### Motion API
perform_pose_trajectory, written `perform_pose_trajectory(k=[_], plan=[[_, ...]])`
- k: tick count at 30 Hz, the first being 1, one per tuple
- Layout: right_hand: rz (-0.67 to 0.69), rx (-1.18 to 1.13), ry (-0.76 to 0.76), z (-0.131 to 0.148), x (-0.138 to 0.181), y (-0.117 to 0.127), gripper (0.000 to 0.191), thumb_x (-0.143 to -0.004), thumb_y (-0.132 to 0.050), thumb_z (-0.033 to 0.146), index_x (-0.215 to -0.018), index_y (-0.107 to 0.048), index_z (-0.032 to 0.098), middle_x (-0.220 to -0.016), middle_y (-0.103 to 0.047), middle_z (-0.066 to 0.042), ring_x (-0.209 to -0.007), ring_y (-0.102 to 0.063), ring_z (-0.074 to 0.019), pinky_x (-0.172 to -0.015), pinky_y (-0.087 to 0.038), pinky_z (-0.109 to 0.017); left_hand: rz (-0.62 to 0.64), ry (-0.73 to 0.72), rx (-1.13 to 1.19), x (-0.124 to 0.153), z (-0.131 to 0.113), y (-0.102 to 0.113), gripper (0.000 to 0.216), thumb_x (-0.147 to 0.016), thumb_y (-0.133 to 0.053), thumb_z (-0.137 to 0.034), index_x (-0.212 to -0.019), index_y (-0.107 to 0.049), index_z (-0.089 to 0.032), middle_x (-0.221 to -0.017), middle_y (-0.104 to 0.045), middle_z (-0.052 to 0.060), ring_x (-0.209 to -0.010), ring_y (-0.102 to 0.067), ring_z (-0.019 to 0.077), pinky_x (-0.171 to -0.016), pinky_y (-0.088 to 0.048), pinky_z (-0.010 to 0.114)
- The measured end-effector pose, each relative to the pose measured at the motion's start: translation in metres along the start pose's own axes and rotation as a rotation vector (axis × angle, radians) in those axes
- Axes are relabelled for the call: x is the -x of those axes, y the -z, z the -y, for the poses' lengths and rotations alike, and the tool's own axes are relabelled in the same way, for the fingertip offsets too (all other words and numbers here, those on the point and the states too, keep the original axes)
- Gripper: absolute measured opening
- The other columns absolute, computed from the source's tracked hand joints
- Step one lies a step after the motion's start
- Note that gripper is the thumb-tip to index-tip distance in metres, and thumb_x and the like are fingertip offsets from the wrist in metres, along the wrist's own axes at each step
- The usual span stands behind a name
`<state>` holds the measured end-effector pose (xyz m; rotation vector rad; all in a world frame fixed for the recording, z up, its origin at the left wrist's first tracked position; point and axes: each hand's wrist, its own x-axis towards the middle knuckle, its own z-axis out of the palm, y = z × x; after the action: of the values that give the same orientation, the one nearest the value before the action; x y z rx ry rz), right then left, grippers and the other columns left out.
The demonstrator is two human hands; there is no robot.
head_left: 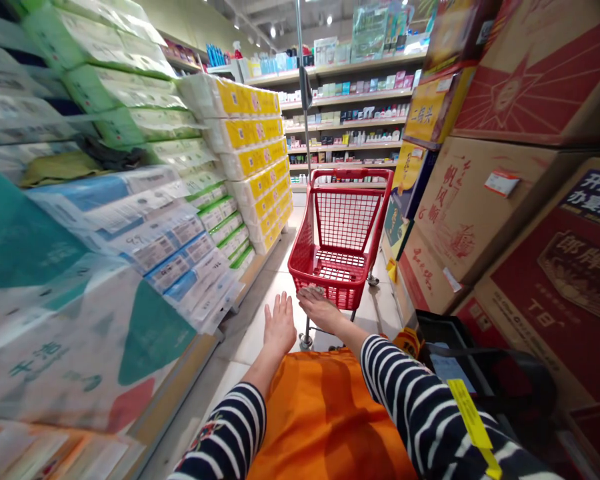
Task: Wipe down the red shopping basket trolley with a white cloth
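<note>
Red shopping cart [304, 250] stands at the centre of the frame, its wheels on the pale floor [247, 343], in the gap between the stacked goods on either side; that gap seems the only run of floor wide enough for it here. Its handle bar lies at the far end, so the basket's lower, near end faces the person.

At lower centre, the right hand [320, 308] reaches across toward that near end with its fingers stretched out, overlapping the basket's edge in the picture; whether they touch it, I cannot tell. The left hand [281, 327], just beside it, is raised with fingers open and slightly apart, gripping nothing. Both hands extend ahead of the orange apron [330, 413], perhaps because the cart is nearest there.

On the left, yellow-and-white packs [255, 163] are piled flat, one squarely on another, which likely keeps the column steady. Blue-and-white packs [175, 257] lie nearer, printed ends toward the aisle, presumably for easy reading. On the right, brown cartons [465, 200] show their lettered faces and a price label [501, 182], probably for the same reason. Shelves [340, 69] span the upper centre, small goods set in rows.
</note>
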<state>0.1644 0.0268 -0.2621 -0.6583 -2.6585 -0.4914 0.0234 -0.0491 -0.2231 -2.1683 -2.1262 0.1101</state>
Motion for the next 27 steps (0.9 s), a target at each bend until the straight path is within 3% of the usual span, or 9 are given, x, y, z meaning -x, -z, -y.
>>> perform_pose_trajectory(k=[4,9,12,17,21,25,27], plan=[[0.039,-0.043,0.024,0.006,0.013,0.002,0.022,-0.088,-0.045,0.014,-0.098,-0.064,0.014,-0.116,-0.059,-0.01,-0.116,-0.048,-0.0242,-0.099,-0.04,-0.038,-0.003,0.002,-0.005,-0.002,0.004,-0.003,0.071,-0.071,-0.04,-0.013,-0.14,-0.022,-0.01,-0.15,-0.012,0.01,-0.137,-0.011,0.0243,-0.109,-0.015,0.051],[-0.164,-0.015,0.007,-0.001,-0.031,0.03,0.032,-0.091,-0.039,0.016,-0.121,-0.051,0.014,-0.136,-0.043,-0.01,-0.129,-0.031,-0.0262,-0.105,-0.031,-0.046,-0.012,0.077,-0.025,-0.006,0.008,0.007,0.067,-0.074,-0.038,-0.013,-0.139,-0.023,-0.01,-0.149,-0.016,0.011,-0.137,-0.012,0.0242,-0.108,-0.017,0.051],[-0.156,0.001,-0.037,-0.002,-0.045,0.027,0.032,-0.091,-0.038,0.013,-0.119,-0.052,0.009,-0.133,-0.045,-0.012,-0.128,-0.033,-0.0273,-0.105,-0.031,-0.046,-0.005,0.085,-0.041,-0.005,0.009,0.012,0.068,-0.073,-0.04,-0.013,-0.139,-0.023,-0.01,-0.149,-0.015,0.013,-0.137,-0.013,0.0248,-0.108,-0.017,0.051],[0.02,-0.074,-0.068,0.006,-0.013,0.017,0.027,-0.09,-0.039,0.014,-0.109,-0.057,0.007,-0.12,-0.055,-0.015,-0.12,-0.044,-0.0218,-0.102,-0.036,-0.039,-0.014,0.005,-0.027,-0.005,0.002,0.016,0.072,-0.071,-0.041,-0.014,-0.14,-0.021,-0.009,-0.149,-0.012,0.012,-0.137,-0.012,0.0244,-0.109,-0.016,0.051],[-0.107,-0.064,-0.051,0.0,-0.002,0.045,0.032,-0.091,-0.039,0.015,-0.12,-0.052,0.015,-0.133,-0.045,-0.011,-0.127,-0.036,-0.0225,-0.104,-0.033,-0.043,-0.071,0.0,0.005,-0.014,-0.007,0.025,0.072,-0.07,-0.04,-0.013,-0.139,-0.021,-0.007,-0.149,-0.013,0.013,-0.137,-0.013,0.0246,-0.108,-0.019,0.051],[-0.18,0.016,-0.283,-0.017,-0.003,0.072,0.037,-0.088,-0.041,0.013,-0.125,-0.049,0.014,-0.135,-0.044,-0.013,-0.127,-0.035,-0.0254,-0.102,-0.035,-0.047,-0.187,-0.015,0.011,-0.034,-0.018,0.039,0.071,-0.071,-0.038,-0.013,-0.14,-0.02,-0.009,-0.149,-0.012,0.012,-0.138,-0.01,0.0245,-0.108,-0.02,0.05],[-0.157,0.065,-0.387,-0.028,0.012,0.074,0.036,-0.087,-0.042,0.012,-0.122,-0.052,0.013,-0.13,-0.048,-0.015,-0.123,-0.041,-0.0262,-0.097,-0.041,-0.045,-0.161,-0.061,0.013,-0.046,-0.021,0.048,0.068,-0.072,-0.035,-0.012,-0.139,-0.024,-0.01,-0.149,-0.016,0.01,-0.137,-0.013,0.024,-0.108,-0.019,0.051]])
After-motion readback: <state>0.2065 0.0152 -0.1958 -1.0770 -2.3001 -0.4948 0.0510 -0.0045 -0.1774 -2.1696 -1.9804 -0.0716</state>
